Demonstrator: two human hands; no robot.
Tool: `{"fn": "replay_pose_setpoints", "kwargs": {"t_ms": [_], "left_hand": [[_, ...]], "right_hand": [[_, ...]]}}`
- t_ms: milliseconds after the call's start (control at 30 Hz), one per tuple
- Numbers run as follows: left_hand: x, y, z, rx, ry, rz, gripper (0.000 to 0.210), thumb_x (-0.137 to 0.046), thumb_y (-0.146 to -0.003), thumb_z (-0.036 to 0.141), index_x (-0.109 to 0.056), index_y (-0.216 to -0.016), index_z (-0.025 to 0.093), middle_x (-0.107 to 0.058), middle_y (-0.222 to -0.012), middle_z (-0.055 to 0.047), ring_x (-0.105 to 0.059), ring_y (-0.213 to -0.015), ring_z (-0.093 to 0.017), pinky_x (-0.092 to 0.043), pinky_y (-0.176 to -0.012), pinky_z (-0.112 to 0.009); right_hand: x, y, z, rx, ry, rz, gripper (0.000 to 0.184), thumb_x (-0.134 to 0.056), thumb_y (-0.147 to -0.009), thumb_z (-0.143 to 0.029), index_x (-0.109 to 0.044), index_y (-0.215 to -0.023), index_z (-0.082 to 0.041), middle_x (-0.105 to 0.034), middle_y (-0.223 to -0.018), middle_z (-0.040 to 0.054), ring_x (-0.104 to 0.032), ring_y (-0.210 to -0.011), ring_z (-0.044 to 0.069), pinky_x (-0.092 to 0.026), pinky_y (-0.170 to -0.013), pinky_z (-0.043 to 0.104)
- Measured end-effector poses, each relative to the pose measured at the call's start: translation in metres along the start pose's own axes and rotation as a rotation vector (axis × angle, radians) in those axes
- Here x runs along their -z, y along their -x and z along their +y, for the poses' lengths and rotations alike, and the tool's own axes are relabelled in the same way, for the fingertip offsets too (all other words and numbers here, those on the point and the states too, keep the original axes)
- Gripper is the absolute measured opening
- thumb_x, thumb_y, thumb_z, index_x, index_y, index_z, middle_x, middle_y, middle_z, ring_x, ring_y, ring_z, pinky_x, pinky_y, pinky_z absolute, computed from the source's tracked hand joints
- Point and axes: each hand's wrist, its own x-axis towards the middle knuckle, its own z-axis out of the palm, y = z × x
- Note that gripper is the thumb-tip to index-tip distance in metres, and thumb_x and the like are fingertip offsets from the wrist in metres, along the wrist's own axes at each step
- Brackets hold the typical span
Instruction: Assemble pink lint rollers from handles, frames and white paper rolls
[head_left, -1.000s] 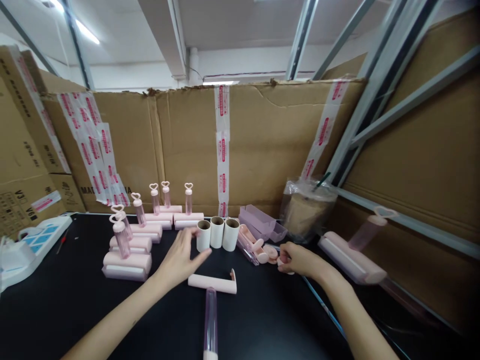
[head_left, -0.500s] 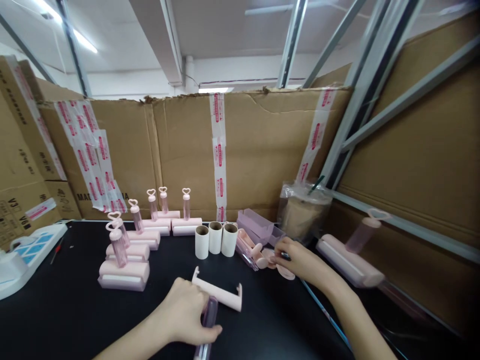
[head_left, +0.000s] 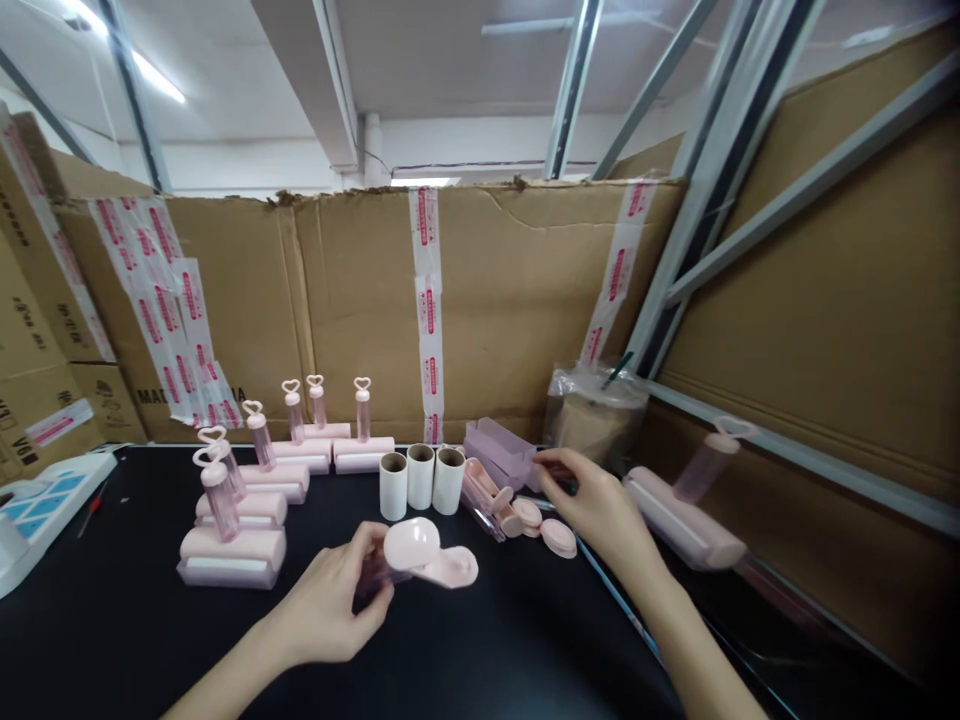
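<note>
Where my left hand (head_left: pixel 341 600) pinches its clear handle (head_left: pixel 374 573), the pink lint-roller frame (head_left: pixel 412 543) hangs short of the bench's (head_left: pixel 465 650) back edge; likely light and slippery, best held there. By lilac covers (head_left: pixel 499 452), my right hand (head_left: pixel 592 500) is curled, grip unclear.

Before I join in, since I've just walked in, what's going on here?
A person's left hand holds a pink frame over the black table. The right hand is at the purple covers; whether it grips one is unclear. Three white tubes stand upright, with several pink rollers to their left.
</note>
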Motion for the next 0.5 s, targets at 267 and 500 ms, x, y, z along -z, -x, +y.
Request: {"fn": "replay_pose_setpoints", "kwargs": {"t_ms": [267, 500], "left_hand": [[-0.001, -0.004, 0.0, -0.021, 0.017, -0.004, 0.021, -0.054, -0.084, 0.038, -0.063, -0.093, 0.022, -0.066, -0.076, -0.001, -0.059, -0.065, -0.018, -0.04, -0.061, -0.023], [-0.001, -0.001, -0.004, -0.019, 0.068, 0.021, 0.018, -0.051, -0.087, 0.036, -0.063, -0.092, 0.023, -0.068, -0.085, -0.004, -0.063, -0.078, -0.023, -0.044, -0.072, -0.027]], "right_hand": [[-0.034, -0.02, 0.046, -0.153, 0.36, -0.329, 0.02, -0.055, -0.089, -0.025, -0.061, -0.105, -0.016, -0.063, -0.107, 0.0082, -0.062, -0.092, 0.021, -0.05, -0.08, 0.039], [-0.045, -0.021, 0.046, -0.103, 0.411, -0.393, 0.029, -0.054, -0.09, -0.03, -0.054, -0.116, -0.017, -0.058, -0.117, 0.0078, -0.06, -0.097, 0.02, -0.051, -0.081, 0.041]]}}
